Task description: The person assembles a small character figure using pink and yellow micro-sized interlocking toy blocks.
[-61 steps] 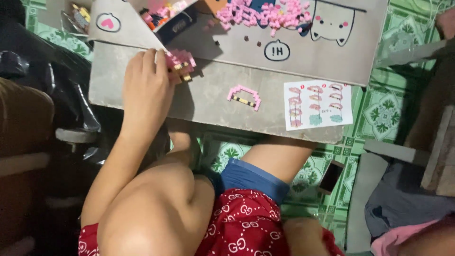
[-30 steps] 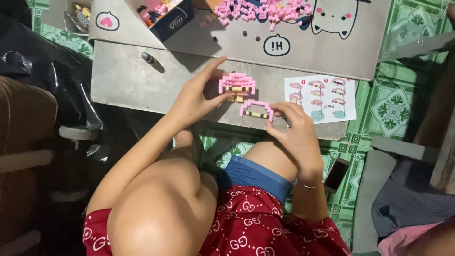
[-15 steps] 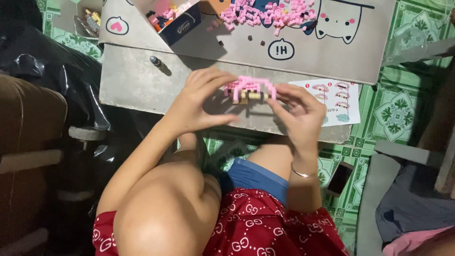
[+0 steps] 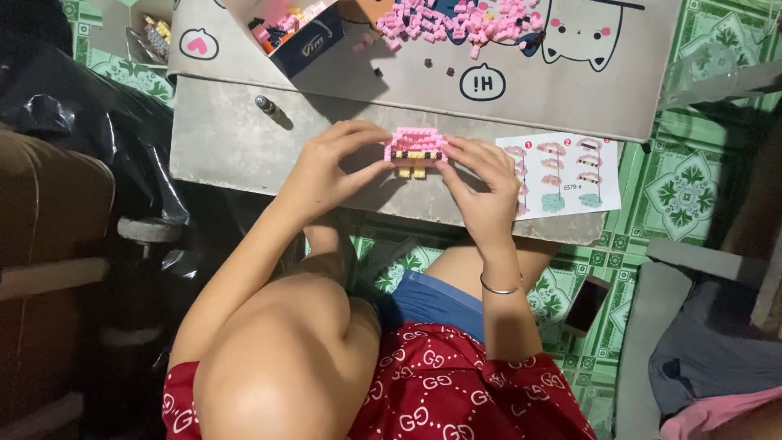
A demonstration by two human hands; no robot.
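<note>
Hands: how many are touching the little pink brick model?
2. The left hand pinches the pink brick model from its left side, the right hand from its right, above the grey tabletop.

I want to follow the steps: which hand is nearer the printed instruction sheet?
Right. The right hand sits just beside the instruction sheet; the left hand is across the pink brick model, farther away.

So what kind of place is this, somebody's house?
Probably a home: green patterned floor tiles, a brown sofa arm, and a low grey table where both hands hold a pink brick model.
</note>
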